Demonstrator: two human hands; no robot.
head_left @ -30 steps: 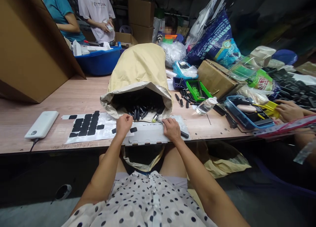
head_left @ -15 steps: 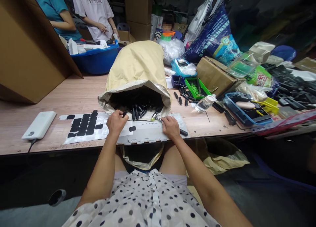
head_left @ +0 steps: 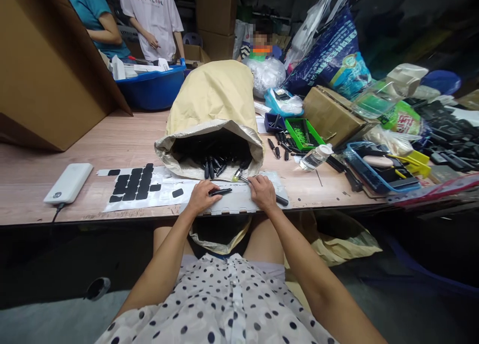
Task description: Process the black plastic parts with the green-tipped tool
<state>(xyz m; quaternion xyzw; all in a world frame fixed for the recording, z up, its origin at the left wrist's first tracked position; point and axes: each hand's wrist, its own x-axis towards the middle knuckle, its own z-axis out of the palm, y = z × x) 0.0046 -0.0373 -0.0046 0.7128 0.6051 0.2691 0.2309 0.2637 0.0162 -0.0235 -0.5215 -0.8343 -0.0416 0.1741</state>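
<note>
My left hand (head_left: 201,197) rests on a grey slotted board (head_left: 239,200) at the table's near edge, fingers closed on a slim black pen-like part (head_left: 220,191). My right hand (head_left: 263,193) grips a small tool with a black handle (head_left: 280,199) and a metal tip that points left toward that part. Just behind both hands lies a tan paper sack (head_left: 211,119) on its side, its mouth open and full of black parts. A white sheet with several black pads (head_left: 131,184) lies left of my left hand.
A white power bank (head_left: 69,182) sits at far left, beside a big cardboard box (head_left: 45,74). Behind are a blue tub (head_left: 151,87) and two standing people. Right of the sack: a green tray (head_left: 301,134), water bottle (head_left: 314,158), blue tray (head_left: 377,169), bags and black parts.
My left hand drew back from the sack's mouth to the grey board, now holding a black part. My right hand stayed put with its tool.
</note>
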